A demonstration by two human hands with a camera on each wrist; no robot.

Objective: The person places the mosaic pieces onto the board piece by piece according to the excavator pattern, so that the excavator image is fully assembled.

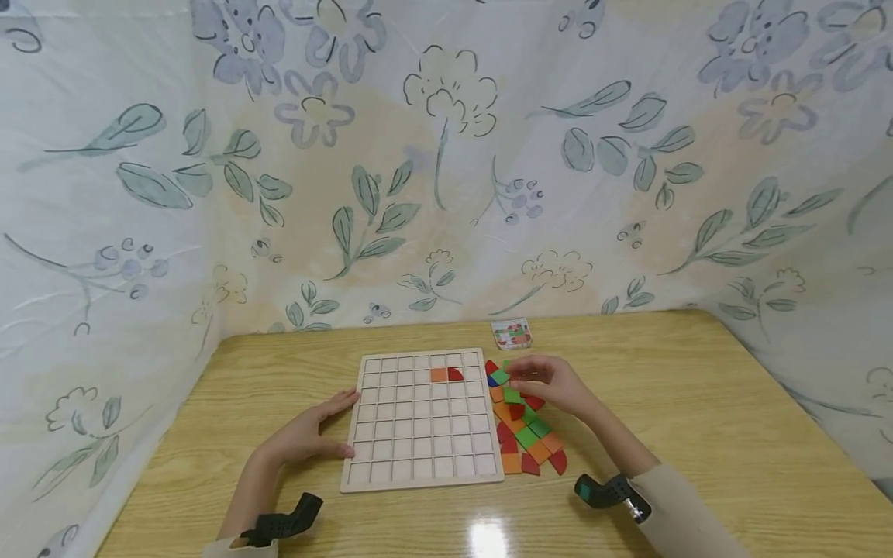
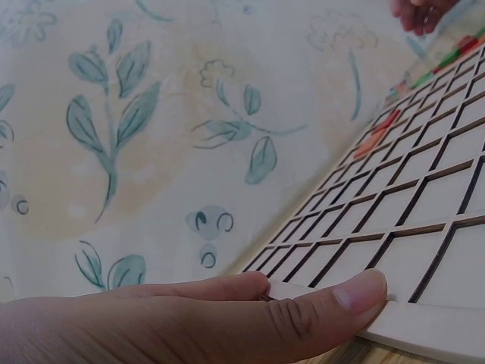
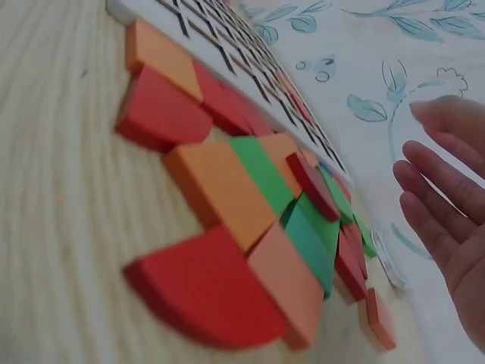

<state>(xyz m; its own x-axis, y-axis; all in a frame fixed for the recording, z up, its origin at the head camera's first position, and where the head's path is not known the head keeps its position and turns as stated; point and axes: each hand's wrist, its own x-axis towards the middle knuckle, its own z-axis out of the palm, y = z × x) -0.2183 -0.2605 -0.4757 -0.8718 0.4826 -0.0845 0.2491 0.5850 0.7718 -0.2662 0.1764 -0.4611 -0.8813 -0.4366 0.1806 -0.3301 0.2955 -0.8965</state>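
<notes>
The loose coloured pieces (image 1: 525,438) lie in a heap along the right side of the grid board (image 1: 423,490), some close against its edge, the heap's long axis running roughly with that edge and fanning outward toward the board's near right corner. The right hand (image 1: 553,384) is much the nearer one: it hovers over the far part of the heap, to the right of the board, so the closest pieces lie just under and inward of its fingertips, on the board side, a green square (image 1: 512,396) among them. Its thumb and fingers stand apart, with nothing visible between them. The left hand (image 1: 307,434) is at the board's opposite edge, thumb and fingers spread and touching the left rim, with the whole grid between it and the heap. Inside the board, toward its far right, an orange square (image 1: 439,375) and a red quarter-circle (image 1: 455,374) sit side by side in neighbouring cells. A small printed card (image 1: 512,334) lies beyond the board's far right corner.
</notes>
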